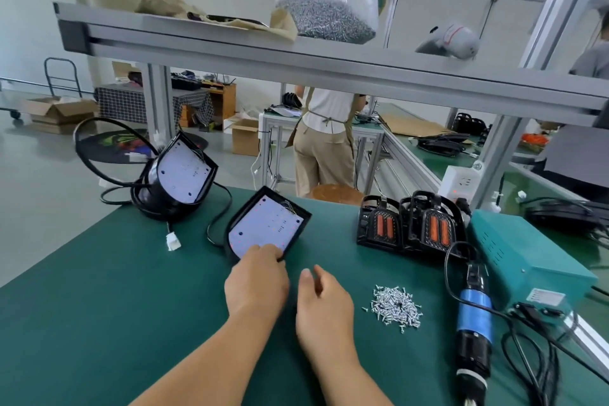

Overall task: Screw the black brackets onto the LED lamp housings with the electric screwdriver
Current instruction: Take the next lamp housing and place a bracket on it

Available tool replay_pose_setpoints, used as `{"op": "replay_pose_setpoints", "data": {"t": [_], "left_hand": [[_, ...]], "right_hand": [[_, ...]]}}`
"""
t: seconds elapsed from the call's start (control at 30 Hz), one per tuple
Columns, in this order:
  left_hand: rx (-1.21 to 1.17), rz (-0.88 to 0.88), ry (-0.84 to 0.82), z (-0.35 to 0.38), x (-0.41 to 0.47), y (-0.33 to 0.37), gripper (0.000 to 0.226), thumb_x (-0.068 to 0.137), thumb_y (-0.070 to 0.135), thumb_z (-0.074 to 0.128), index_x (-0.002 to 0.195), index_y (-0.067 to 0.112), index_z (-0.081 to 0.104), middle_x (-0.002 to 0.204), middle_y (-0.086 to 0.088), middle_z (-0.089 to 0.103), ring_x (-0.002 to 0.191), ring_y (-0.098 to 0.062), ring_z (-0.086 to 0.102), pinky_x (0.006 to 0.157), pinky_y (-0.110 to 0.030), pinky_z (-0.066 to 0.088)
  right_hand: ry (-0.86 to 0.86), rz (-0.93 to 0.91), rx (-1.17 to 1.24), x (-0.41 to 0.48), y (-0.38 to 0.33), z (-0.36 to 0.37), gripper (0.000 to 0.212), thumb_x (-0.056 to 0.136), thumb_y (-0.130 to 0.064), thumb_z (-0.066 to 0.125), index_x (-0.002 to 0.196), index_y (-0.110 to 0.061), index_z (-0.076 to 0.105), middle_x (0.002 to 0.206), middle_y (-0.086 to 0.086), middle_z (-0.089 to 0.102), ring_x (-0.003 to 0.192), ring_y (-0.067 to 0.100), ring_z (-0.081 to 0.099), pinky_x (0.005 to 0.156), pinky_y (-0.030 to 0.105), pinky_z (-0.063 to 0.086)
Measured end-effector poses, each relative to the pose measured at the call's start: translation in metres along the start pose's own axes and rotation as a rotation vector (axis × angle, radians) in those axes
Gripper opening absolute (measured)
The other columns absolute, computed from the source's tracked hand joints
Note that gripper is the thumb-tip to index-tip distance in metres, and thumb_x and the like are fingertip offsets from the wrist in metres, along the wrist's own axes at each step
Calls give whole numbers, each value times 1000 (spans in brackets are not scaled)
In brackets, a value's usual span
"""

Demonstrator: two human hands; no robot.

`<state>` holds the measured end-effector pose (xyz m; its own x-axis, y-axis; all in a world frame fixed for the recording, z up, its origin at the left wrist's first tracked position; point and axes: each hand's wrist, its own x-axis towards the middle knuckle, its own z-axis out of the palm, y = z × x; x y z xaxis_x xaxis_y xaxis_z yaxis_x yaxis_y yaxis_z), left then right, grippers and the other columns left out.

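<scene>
I record the left hand (pixel 255 283) reaching forward over the middle of the green workbench (pixel 99 306), its fingertips resting on the near edge of an LED lamp housing (pixel 268 224). This housing lies face up at a slight tilt, its pale LED board showing inside the black rim. I cannot tell whether the thumb grips under the rim or merely rests beside it. The right hand (pixel 321 303) hovers just right of the left one, short of the housing, with fingers loosely curled, thumb and forefinger apart, and nothing in it. A loose pile of small silver screws (pixel 395 306) lies on the bench to the right of that hand, apart from it. Beyond the pile, near the right edge, the electric screwdriver (pixel 474 316) lies flat on its side with its blue grip showing, untouched, its black cable looping back behind it. A teal power supply box (pixel 514 254) stands just beside it, at the right edge. Two black parts with orange inserts (pixel 408 224) stand upright side by side towards the far right of the bench, touching each other. I cannot confirm that they are the brackets. At the far left corner a second lamp housing (pixel 183 175) is propped steeply on another black housing, with black cable coiled about them and a white connector (pixel 173 242) lying on the bench nearby. On the shelf (pixel 230 43) overhead sits a clear bag of screws (pixel 329 16).
</scene>
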<state>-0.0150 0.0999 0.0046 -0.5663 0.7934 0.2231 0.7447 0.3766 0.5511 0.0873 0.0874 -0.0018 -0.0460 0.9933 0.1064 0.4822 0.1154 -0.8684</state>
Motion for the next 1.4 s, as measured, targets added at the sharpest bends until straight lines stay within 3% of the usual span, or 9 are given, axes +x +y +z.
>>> {"op": "replay_pose_setpoints", "data": {"t": [0.17, 0.37, 0.5, 0.67, 0.73, 0.87, 1.1, 1.3, 1.4], "left_hand": [[-250, 59, -14, -7, -46, 5, 12, 91, 34, 55, 92, 34, 67, 93, 15, 69, 87, -13, 64, 76, -30, 53], [-603, 148, -77, -15, -69, 14, 28, 84, 15, 64, 78, 40, 53, 74, 23, 68, 68, 6, 61, 65, -10, 45], [-916, -94, 278, -29, -43, -4, 16, 88, 12, 62, 81, 26, 59, 72, 9, 66, 64, -6, 58, 61, -16, 44], [-1276, -415, -559, -33, -13, -33, 80, 93, 70, 32, 106, 3, 73, 105, -15, 75, 97, -31, 72, 82, -41, 53], [-1396, -418, -740, -36, -9, -36, 93, 80, 84, 29, 111, 11, 77, 118, -13, 72, 110, -29, 69, 91, -44, 51], [-1614, -517, -656, -40, 2, -38, 84, 78, 87, 35, 102, 20, 80, 116, -10, 73, 102, -32, 72, 80, -43, 55], [-1594, -589, -650, -43, 10, -37, 53, 97, 18, 43, 55, 6, 73, 63, -11, 70, 46, -25, 66, 41, -32, 54], [-1603, -616, -641, -39, 10, -33, 52, 99, 16, 41, 58, 4, 70, 56, -11, 67, 39, -23, 62, 37, -29, 51], [-1603, -568, -653, -35, 8, -30, 64, 102, 51, 37, 89, 3, 78, 87, -16, 76, 68, -29, 75, 63, -39, 56]], "right_hand": [[-27, 65, 164, 4, 0, -5, 38, 101, -44, 40, 96, -12, 60, 106, 11, 68, 90, 18, 54, 90, 33, 44], [-61, 231, 719, 5, 2, -19, 24, 98, -5, 46, 114, -10, 65, 103, 17, 74, 91, 35, 70, 81, 46, 59], [-63, 286, 941, 7, 4, -24, 35, 96, 6, 42, 114, -12, 67, 107, 8, 76, 87, 19, 70, 67, 29, 56], [-47, 172, 928, 6, 6, -23, 33, 106, -15, 42, 107, 13, 59, 100, 29, 66, 81, 19, 63, 72, 29, 52], [-111, 92, 897, 3, 5, -20, 32, 105, -17, 43, 109, -1, 71, 101, 12, 76, 94, 19, 72, 77, 29, 58], [-209, 10, 769, -1, 2, -22, 34, 103, -16, 47, 98, -18, 80, 107, 6, 76, 101, 20, 71, 94, 38, 55], [-253, -71, 616, -3, -1, -23, 44, 105, -12, 43, 98, -37, 79, 106, -2, 77, 101, 16, 71, 94, 35, 54], [-207, -69, 621, -3, 1, -24, 40, 105, -13, 45, 97, -31, 80, 104, 0, 77, 98, 17, 71, 91, 36, 55], [-62, -42, 593, -1, 6, -21, 31, 104, -14, 47, 91, -4, 73, 92, 6, 77, 77, 17, 66, 78, 33, 54]]}}
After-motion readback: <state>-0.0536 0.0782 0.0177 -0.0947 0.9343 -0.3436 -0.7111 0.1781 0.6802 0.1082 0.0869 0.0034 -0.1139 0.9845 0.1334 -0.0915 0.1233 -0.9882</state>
